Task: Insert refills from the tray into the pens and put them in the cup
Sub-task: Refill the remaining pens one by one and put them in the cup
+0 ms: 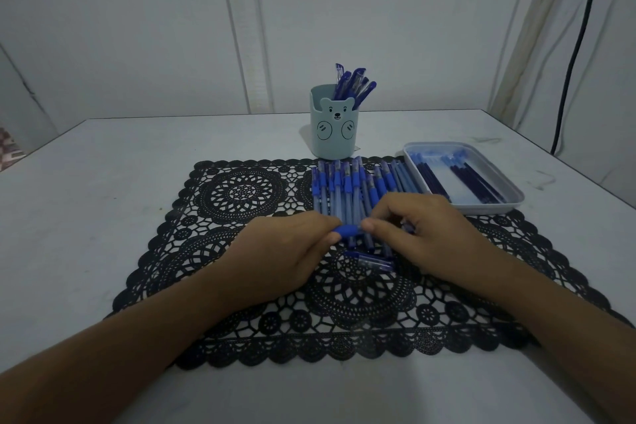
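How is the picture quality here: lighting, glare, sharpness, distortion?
Head view: dim, bluish light with no glare; the wide angle splays the wall lines and the table edges; the left hand, right hand and the pen between them look slightly soft; the cup and tray read clearly.

Home desk corner, probably domestic: a dim, plain room.
White table; black lace placemat under the fingers; cartoon bear-face cup just beyond them; bare panelled wall farther back; dark cable hanging far right of them.
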The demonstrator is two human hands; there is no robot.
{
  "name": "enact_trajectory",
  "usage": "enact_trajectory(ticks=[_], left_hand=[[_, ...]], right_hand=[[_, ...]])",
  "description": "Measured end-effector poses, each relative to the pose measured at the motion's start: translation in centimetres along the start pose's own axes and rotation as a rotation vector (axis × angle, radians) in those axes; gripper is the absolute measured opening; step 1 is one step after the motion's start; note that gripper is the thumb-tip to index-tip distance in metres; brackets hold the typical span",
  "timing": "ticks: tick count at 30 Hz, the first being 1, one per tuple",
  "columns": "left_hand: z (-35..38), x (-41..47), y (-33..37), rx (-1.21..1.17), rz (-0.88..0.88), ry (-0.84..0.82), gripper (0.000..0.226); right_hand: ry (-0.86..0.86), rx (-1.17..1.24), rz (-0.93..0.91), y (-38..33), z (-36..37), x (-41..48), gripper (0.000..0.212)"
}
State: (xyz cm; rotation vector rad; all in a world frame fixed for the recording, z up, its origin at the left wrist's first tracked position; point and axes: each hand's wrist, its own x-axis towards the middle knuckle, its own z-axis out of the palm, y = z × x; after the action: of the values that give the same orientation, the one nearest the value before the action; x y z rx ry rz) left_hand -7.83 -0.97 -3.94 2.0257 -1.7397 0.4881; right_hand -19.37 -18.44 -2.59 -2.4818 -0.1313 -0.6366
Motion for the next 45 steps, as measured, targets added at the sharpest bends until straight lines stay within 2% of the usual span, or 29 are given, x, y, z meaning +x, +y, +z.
enact_trajectory(ticks=[1,3,6,7,9,10,15,18,20,22,26,31,35,38,41,45], left_hand=[[0.1,-0.1,-0.1,-0.008,-0.002,0.011,0.041],[0.2,-0.1,-0.2,-0.028,-0.011,0.026,0.039],[0.1,-0.1,-0.2,-0.012,-0.010,0.015,0.037],[0.1,-0.1,-0.2,-0.009,-0.008,0.013,0.037],[0.1,-0.1,-0.2,-0.020,-0.011,0.019,0.037],[0.1,-0.1,-0.2,-0.026,-0.012,0.021,0.036],[0.2,-0.1,-0.2,-0.011,-0.008,0.018,0.034],[0.2,-0.1,-0.3,-0.018,-0.014,0.016,0.034],[0.2,-0.1,-0.3,-0.021,-0.016,0.014,0.035],[0.2,-0.1,-0.3,-0.019,-0.015,0.006,0.035],[0.3,-0.2,-0.4,-0.031,-0.020,0.007,0.034],[0.6,-0.1,-0.7,-0.094,-0.058,0.053,0.036],[0.6,-0.1,-0.9,-0.103,-0.079,0.080,0.035],[0.7,-0.2,-1.1,-0.095,-0.111,0.090,0.037],[0.7,-0.1,-1.2,-0.116,-0.153,0.100,0.040],[0.7,-0.1,-1.1,-0.106,-0.161,0.102,0.040]], right_hand=[[-0.033,0.024,0.014,-0.2,-0.1,0.0,0.014],[-0.070,0.042,0.065,-0.4,-0.3,-0.1,0.019],[-0.061,-0.002,0.082,-0.3,-0.2,-0.1,0.037],[-0.056,0.003,0.074,-0.3,-0.2,-0.1,0.035],[-0.078,0.041,0.073,-0.3,-0.3,-0.1,0.012],[-0.089,0.056,0.071,-0.4,-0.3,-0.1,0.009],[-0.081,0.047,0.112,-0.6,-0.2,-0.2,0.031],[-0.098,0.046,0.094,-0.5,-0.1,-0.2,0.010],[-0.086,0.087,0.123,-0.7,-0.2,-0.3,0.024],[-0.067,0.130,0.164,-0.9,-0.1,-0.2,0.029],[-0.054,0.109,0.154,-0.9,0.0,-0.1,0.006],[0.025,0.219,0.183,-0.6,-0.6,0.0,0.021],[0.088,0.318,0.231,-0.1,-1.1,0.2,0.017],[0.072,0.215,0.248,-0.1,-1.3,0.2,0.014],[-0.031,0.040,0.212,-0.1,-1.0,0.0,0.022],[-0.187,-0.158,0.106,-0.5,-0.7,-0.1,0.022]])
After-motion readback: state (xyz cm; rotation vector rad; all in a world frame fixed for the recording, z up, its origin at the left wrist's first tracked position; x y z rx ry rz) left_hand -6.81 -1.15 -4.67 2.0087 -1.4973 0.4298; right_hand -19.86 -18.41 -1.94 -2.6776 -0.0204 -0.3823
